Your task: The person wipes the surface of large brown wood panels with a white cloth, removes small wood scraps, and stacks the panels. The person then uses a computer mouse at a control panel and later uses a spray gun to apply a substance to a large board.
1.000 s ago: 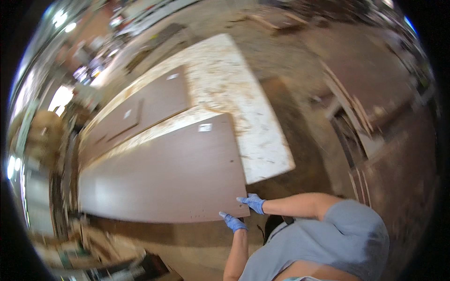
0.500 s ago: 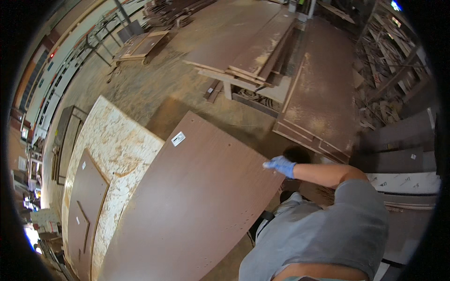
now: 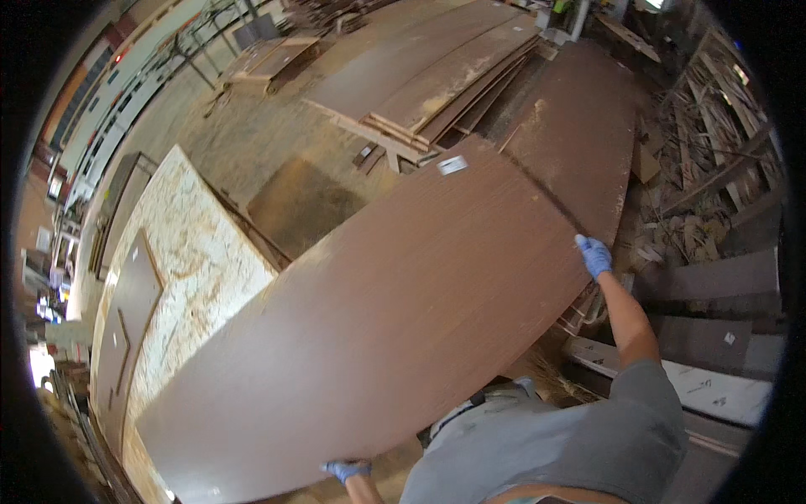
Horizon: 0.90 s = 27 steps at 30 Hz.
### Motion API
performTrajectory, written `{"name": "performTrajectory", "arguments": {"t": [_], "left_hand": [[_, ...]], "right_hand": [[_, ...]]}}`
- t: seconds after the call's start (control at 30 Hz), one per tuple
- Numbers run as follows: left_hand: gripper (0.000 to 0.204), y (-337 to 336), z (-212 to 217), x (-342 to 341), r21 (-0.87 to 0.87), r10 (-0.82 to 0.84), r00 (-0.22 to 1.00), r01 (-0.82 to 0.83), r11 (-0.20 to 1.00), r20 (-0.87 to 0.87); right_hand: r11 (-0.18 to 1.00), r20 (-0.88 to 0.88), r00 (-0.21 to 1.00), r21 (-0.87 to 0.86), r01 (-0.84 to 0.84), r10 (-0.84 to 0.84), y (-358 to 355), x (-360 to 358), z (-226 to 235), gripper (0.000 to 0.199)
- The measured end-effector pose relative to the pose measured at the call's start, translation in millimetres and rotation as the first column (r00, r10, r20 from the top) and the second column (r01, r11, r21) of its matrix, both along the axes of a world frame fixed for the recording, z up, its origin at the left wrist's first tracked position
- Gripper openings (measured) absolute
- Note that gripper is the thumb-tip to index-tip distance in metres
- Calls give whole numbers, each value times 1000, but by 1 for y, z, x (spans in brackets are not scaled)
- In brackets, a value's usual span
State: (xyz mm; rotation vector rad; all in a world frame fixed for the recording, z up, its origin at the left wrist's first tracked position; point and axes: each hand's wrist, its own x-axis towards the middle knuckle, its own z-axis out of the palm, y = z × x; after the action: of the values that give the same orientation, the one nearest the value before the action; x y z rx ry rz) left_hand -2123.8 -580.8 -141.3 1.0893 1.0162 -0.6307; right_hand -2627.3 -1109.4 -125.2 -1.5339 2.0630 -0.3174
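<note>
A long brown wood-grain panel [image 3: 378, 319] with a white label near its far end slants across the view. At its right edge, my right hand [image 3: 594, 256] in a blue glove grips the board, with my arm stretched out. Down at the near edge, my left hand [image 3: 347, 469], also blue-gloved, is closed on the panel, its fingers partly hidden beneath. The far end of the panel overlaps a stack of brown panels [image 3: 579, 126], but I cannot tell whether they touch. The opposite end lies over a pale, sawdust-covered board [image 3: 189, 244].
Smaller brown panels [image 3: 130, 311] lie on the pale board at left. Another panel stack [image 3: 420, 76] rests on a low support ahead. Scrap wood [image 3: 714, 143] piles up at far right, with more boards [image 3: 714, 382] beside my right arm. Sawdust covers the floor [image 3: 218, 126].
The panel has swung and moved forward and right, its far end now over the right-hand stack. My right hand moved farther out with it, and my left hand has come into view.
</note>
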Motion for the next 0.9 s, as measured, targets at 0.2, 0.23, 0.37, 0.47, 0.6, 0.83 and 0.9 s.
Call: {"name": "performTrajectory", "arguments": {"t": [0.2,0.23,0.37,0.47,0.6,0.83,0.9], "left_hand": [[92,-95,-20,-121,-422,-98,995,104,901,36],[92,-106,-24,-135,-400,-144,990,135,907,8],[89,-122,-32,-151,-413,-263,965,246,877,15],[86,-106,-14,-124,-343,-197,970,234,910,139],[79,25,-74,0,-508,-167,885,394,766,434],[72,-23,-32,47,107,-305,863,287,952,403],[70,-43,-33,50,138,-351,850,323,936,394]], "right_hand": [[876,287,882,-202,438,-375,52,-30,-23,73],[837,711,635,-121,534,-302,84,2,-27,75],[767,707,-419,641,37,-570,214,143,-19,78],[687,666,-274,726,29,-693,246,188,-50,75],[638,643,-355,755,150,-678,246,193,-108,73],[563,666,-292,741,367,-686,245,178,-118,79],[550,685,-272,714,433,-675,235,163,-120,80]]}}
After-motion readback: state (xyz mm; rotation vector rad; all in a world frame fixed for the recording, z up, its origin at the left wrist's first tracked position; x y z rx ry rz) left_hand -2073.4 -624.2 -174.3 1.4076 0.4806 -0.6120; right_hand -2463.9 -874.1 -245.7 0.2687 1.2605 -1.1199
